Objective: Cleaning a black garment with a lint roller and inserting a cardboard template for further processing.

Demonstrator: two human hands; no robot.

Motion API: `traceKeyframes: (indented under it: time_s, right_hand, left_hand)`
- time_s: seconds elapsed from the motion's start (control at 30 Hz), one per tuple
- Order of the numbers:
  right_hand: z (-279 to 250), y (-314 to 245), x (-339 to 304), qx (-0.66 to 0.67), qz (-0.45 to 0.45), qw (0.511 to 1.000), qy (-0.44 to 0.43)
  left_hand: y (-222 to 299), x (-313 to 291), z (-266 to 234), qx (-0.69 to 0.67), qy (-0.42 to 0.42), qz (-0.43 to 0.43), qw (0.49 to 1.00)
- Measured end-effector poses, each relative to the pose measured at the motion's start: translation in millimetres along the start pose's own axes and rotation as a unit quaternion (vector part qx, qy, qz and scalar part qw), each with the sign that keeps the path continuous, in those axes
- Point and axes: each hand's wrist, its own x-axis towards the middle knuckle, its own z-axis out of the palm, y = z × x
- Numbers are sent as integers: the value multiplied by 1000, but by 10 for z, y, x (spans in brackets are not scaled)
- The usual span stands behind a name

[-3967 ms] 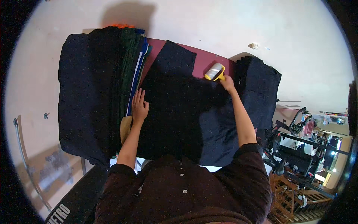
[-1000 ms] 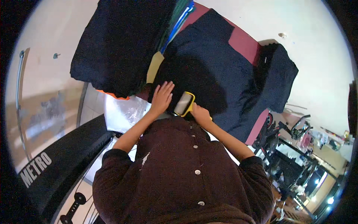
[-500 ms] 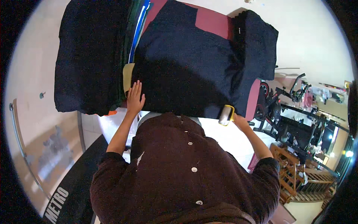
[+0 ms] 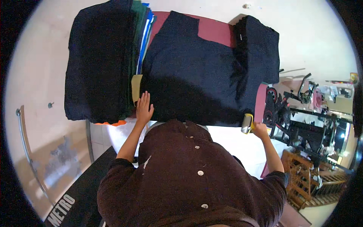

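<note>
A dark garment (image 4: 189, 64) lies spread flat over a dusky-red tabletop (image 4: 261, 99). My left hand (image 4: 144, 109) rests on its near left edge, fingers stretched out, beside a tan flat piece (image 4: 137, 87). At the near right corner, my right hand (image 4: 260, 129) is closed around the yellow handle of what looks like a lint roller (image 4: 247, 123). Its pale, shiny roll is at the garment's near edge; whether it touches the cloth I cannot tell.
To the left stands a tall stack of dark folded cloth (image 4: 98, 64), with blue and white layers along its side. Another dark folded pile (image 4: 262, 49) sits at the right. An exercise bike (image 4: 278, 109) and wooden furniture (image 4: 297, 176) stand further right.
My right hand has moved the lint roller to the right along the garment's near edge. My left hand stays at the same place on the cloth. The whole view has shifted slightly.
</note>
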Motion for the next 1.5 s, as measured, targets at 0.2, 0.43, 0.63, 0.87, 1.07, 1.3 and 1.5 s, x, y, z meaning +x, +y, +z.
traceKeyframes:
  time_s: [0.2, 0.43, 0.63, 0.87, 1.07, 1.3, 1.5]
  right_hand:
    - [-776, -1611, 1162, 164, -42, 986, -10]
    - [-930, -3561, 2386, 244, -224, 943, 22]
    - [-1043, -4456, 2769, 231, -257, 939, 6]
    - [-1096, -4169, 2696, 206, -236, 949, -32]
    - [-1011, -3264, 2400, 158, -198, 966, -39]
    - [-857, -2162, 2022, 112, -105, 985, -76]
    - [-910, -1530, 1651, 112, -12, 987, -112]
  left_hand:
    - [29, -43, -20, 31, -4, -27, 999]
    - [34, -236, -68, 102, 3, -110, 989]
    - [160, -604, -185, 16, 98, -171, 980]
    - [561, -164, -452, -94, 176, -62, 978]
    - [521, 490, -253, -86, 93, 15, 992]
    - [17, 557, 20, 17, 29, 44, 998]
    - [54, 551, -4, 28, 29, 30, 999]
